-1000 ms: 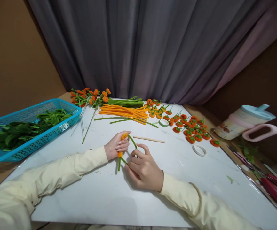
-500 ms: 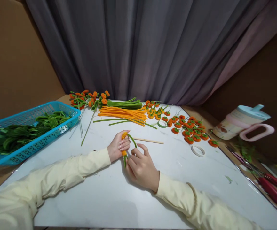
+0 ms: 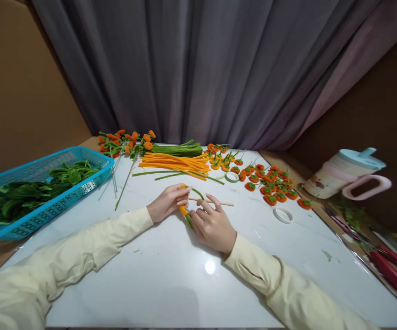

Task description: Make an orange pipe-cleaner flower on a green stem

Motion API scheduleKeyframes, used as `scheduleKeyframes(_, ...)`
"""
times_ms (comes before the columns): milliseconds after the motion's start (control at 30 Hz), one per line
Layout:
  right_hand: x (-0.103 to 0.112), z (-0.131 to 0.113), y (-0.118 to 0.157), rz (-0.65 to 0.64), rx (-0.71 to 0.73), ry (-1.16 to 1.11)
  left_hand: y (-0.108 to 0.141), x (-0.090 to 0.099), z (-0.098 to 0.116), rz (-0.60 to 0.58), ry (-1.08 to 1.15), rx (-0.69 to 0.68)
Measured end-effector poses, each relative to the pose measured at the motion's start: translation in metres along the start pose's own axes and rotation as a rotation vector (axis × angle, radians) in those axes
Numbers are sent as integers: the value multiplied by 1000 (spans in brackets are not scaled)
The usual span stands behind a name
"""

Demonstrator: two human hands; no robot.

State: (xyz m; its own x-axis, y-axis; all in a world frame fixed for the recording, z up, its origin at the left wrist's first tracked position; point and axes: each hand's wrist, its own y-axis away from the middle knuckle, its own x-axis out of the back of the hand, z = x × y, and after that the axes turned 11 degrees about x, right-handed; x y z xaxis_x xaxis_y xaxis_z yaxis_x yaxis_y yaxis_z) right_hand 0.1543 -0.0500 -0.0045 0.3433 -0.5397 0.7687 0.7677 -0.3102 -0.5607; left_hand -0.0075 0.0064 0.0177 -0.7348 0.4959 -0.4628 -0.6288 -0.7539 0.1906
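Coiled orange fuzzy piece (image 3: 183, 210) with thin green fuzzy strands (image 3: 197, 191), between both hands, above white glossy tabletop (image 3: 143, 284). Left hand (image 3: 169, 201) gripping its upper part; right hand (image 3: 215, 224) fingers bent at its lower end, exact grip unclear. Thin pale wooden stick (image 3: 224, 203) just behind. Farther back, straight orange fuzzy stems (image 3: 171, 161).

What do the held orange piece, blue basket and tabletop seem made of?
Held orange piece: likely chenille, matte, fuzzy ridges.
Blue basket: probably moulded plastic, slight sheen, regular perforations.
Tabletop: glossy, faintly veined, bright light reflection; stone or laminate unclear.
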Motion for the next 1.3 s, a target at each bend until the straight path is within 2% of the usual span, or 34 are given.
scheduleKeyframes(233, 9, 13, 4, -23, 109, -19, -4, 2, 0, 20, 185, 85)
scheduleKeyframes(400, 11, 17, 4, 20, 174, -27, -3, -1, -1, 21, 232, 106)
scheduleKeyframes(767, 3, -5, -6, 32, 115, -13, -4, -6, -11, 63, 296, 72)
scheduleKeyframes(1300, 14, 2, -4, 57, 132, -148, -5, -4, -9, 107, 289, 52)
